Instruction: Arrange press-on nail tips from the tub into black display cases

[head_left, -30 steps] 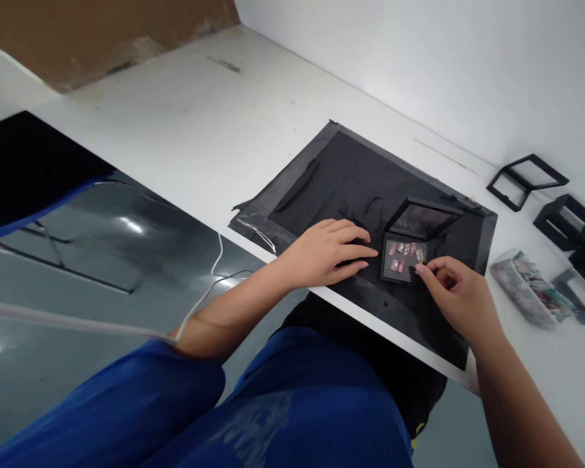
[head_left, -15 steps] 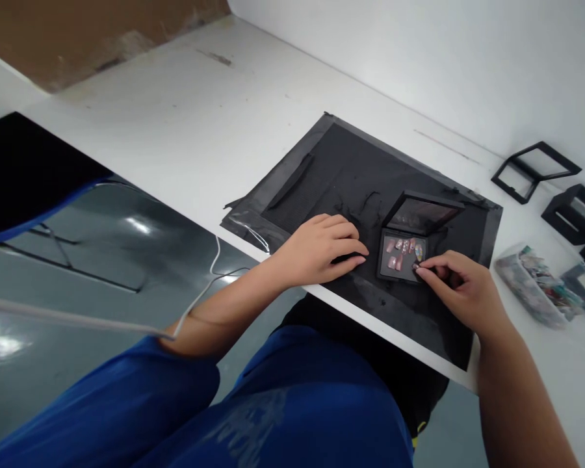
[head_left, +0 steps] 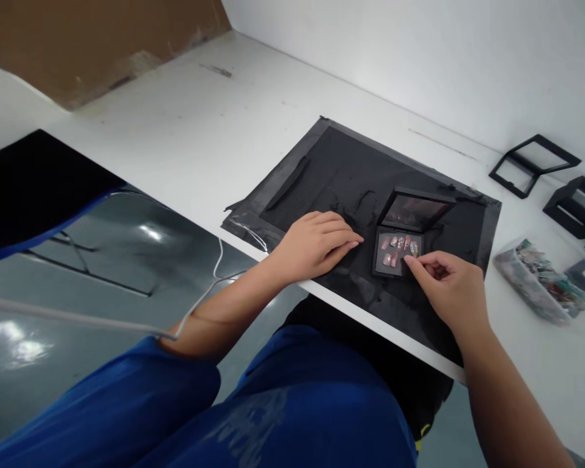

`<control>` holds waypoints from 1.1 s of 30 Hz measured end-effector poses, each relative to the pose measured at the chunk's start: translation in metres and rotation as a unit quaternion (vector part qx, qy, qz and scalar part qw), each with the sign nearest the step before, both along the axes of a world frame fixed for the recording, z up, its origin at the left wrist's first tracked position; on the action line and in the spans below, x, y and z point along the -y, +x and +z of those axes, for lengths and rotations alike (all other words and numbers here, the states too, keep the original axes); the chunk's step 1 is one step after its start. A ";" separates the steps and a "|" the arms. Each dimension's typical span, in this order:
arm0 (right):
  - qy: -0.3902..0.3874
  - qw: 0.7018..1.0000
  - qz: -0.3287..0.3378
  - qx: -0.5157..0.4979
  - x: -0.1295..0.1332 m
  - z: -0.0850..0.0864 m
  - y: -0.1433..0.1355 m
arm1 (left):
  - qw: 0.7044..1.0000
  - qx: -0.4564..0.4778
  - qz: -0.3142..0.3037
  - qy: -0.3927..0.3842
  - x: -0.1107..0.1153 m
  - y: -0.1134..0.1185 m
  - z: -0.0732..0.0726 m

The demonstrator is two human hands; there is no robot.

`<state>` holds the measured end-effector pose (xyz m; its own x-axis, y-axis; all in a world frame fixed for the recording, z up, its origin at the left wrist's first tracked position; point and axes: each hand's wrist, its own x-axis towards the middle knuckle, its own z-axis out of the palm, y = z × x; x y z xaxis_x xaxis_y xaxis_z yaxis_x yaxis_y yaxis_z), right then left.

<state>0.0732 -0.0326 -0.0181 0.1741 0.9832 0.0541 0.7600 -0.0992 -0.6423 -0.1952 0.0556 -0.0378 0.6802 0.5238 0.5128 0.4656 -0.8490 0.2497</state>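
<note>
Small pink press-on nails (head_left: 395, 250) are being arranged in the open black square display case (head_left: 397, 253) by the pinching right hand (head_left: 449, 289); the left hand (head_left: 316, 244) is being rested flat, fingers together, just beside it; careful fingertip seating seems needed.

We find no readable text, labels or numbers anywhere. The faint print on the blue trousers (head_left: 253, 422) is too blurred to read.

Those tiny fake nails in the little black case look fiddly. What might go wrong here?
The right hand pinches at the press-on nails in the open case; a slip might knock others loose. The left hand rests beside the case, not on it, so it may slide on the black mat.
</note>
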 end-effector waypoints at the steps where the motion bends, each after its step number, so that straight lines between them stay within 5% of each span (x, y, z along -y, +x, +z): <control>1: 0.000 1.000 -0.003 -0.006 0.002 0.000 0.001 | 1.000 -0.009 -0.013 0.010 0.000 0.000 -0.001; 8: 0.010 0.999 0.030 -0.026 0.014 0.000 0.003 | 0.995 -0.075 -0.069 0.017 -0.001 0.002 0.000; 33: 0.105 0.983 0.136 0.066 0.009 0.003 -0.002 | 0.994 -0.058 -0.069 -0.067 -0.001 0.000 0.005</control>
